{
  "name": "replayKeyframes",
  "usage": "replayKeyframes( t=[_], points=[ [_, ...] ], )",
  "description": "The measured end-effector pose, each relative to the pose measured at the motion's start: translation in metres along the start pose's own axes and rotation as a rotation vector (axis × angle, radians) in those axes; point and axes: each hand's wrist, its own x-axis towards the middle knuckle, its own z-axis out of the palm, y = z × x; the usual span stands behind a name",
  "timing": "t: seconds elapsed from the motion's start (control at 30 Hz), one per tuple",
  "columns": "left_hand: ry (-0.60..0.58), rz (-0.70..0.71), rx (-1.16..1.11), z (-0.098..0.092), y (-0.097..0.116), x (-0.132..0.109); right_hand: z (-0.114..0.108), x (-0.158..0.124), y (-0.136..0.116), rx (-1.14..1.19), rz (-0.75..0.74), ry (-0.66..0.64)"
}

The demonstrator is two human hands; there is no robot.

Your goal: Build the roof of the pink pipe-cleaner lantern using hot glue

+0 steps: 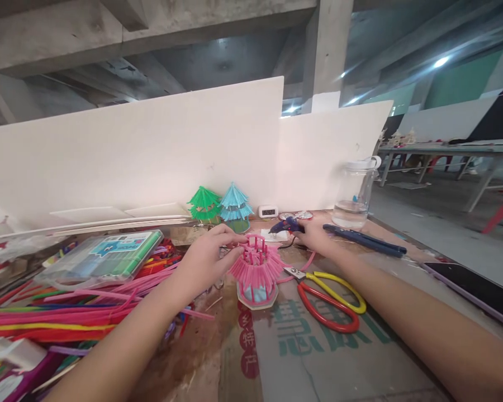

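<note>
A pink tiered pavilion model [260,273] stands on a pale octagonal base, with short pink posts rising from its top. My left hand [213,254] is at its upper left, thumb and forefinger closed on the top edge. In my right hand [316,237] is a dark blue hot glue gun [288,224], its nozzle pointing left above a small white pad [274,235], just behind the model. Scissors [329,301] with one red and one yellow handle lie at the model's right. A pink strip [308,262] runs between the model and my right wrist.
Green [204,204] and blue [235,204] pavilion models stand at the back beside a small digital clock [268,211]. Pliers [364,241], a water jug [354,195] and a phone [478,287] are rightward. Colourful craft strips [67,318] and a plastic case [104,257] lie left.
</note>
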Motion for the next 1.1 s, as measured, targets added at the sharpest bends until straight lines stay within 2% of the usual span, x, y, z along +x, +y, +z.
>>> replayKeyframes(
  t=[0.17,0.33,0.53,0.67,0.87,1.1],
  points=[
    [0.001,-0.016,-0.006,-0.003,0.002,0.0,-0.025,0.004,-0.008,0.103,0.031,0.071],
    [-0.007,-0.014,-0.012,-0.003,0.002,0.001,-0.054,-0.008,-0.024,0.246,0.034,0.14],
    [-0.013,-0.002,0.026,-0.001,-0.002,0.0,-0.088,-0.036,-0.059,0.504,-0.157,0.106],
    [-0.006,0.059,0.049,0.006,-0.007,0.0,-0.102,-0.054,-0.079,0.633,-0.338,0.014],
    [-0.025,0.03,0.071,0.009,-0.01,0.001,-0.107,-0.071,-0.095,0.489,-0.394,-0.172],
    [-0.052,0.027,0.039,0.002,-0.007,0.001,-0.112,-0.073,-0.092,0.28,-0.46,-0.308]
  ],
)
